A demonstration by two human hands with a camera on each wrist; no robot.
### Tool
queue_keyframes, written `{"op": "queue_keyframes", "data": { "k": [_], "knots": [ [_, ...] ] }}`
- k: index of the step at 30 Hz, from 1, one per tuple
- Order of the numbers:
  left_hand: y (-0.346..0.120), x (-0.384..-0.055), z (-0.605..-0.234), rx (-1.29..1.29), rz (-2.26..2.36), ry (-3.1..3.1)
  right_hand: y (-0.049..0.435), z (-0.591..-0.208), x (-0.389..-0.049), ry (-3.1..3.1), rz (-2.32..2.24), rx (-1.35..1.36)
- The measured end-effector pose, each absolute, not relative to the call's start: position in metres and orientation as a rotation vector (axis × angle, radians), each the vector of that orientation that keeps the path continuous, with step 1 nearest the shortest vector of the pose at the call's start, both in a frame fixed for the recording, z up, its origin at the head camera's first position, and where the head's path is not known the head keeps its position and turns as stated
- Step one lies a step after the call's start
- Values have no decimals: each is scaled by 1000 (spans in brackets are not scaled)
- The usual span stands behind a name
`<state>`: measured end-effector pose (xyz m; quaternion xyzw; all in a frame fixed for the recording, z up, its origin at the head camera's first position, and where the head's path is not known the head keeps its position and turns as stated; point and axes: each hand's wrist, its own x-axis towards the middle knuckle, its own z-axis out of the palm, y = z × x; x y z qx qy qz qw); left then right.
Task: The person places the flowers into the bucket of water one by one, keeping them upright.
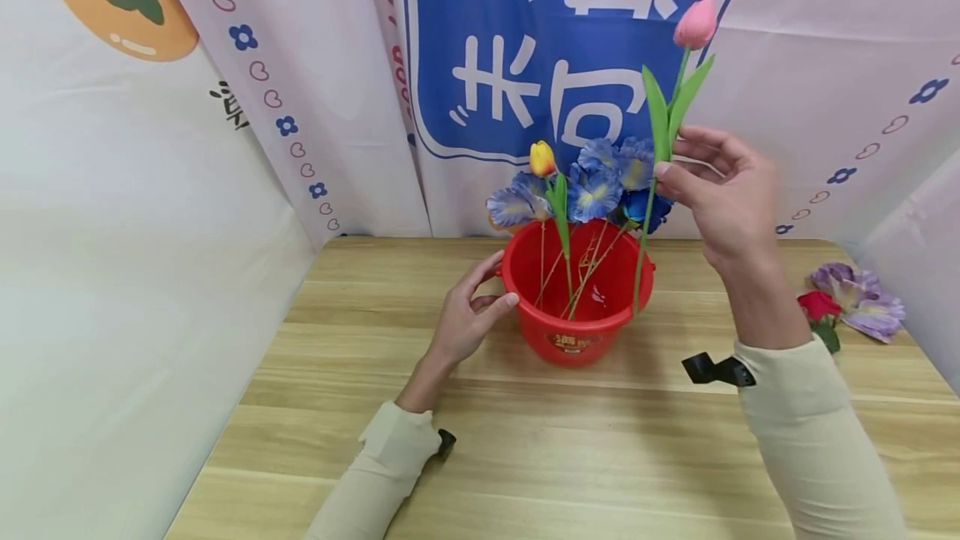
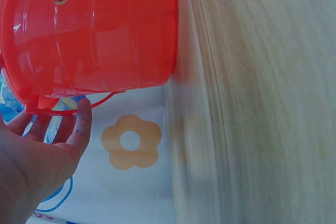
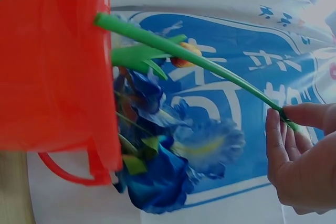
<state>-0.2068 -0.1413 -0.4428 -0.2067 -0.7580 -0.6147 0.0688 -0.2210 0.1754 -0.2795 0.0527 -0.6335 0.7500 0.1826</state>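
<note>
My right hand (image 1: 731,190) pinches the green stem of a pink tulip (image 1: 696,23) between thumb and fingers and holds it upright. The stem's lower end (image 3: 105,22) overlaps the rim of a red bucket (image 1: 573,344) at its right side. My left hand (image 1: 468,315) holds that bucket at its left rim, thumb in front and fingers behind, around the thin red handle (image 2: 102,99). Inside the bucket stand a yellow-orange tulip (image 1: 542,158), several blue irises (image 1: 594,192) and a deep blue flower (image 3: 157,182).
On the wooden table (image 1: 300,440) at the right lie a purple flower (image 1: 862,302) and a red rose (image 1: 819,304). Behind the bucket hangs a printed white cloth with a blue sign (image 1: 517,48); white cloth also borders the left side.
</note>
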Motion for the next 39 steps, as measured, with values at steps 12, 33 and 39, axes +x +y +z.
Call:
{"op": "queue_keyframes", "data": {
  "k": [12, 33, 39],
  "knots": [
    [-142, -206, -442, -619, -1863, -2280, 154, -277, -231, -1795, 2150, 185],
    [-142, -206, -443, -633, -1880, -2269, 118, -338, -240, -2154, 1918, 198],
    [-142, -207, -443, -634, -1872, -2272, 112, -347, -241, -2233, 1888, 165]
  ]
}}
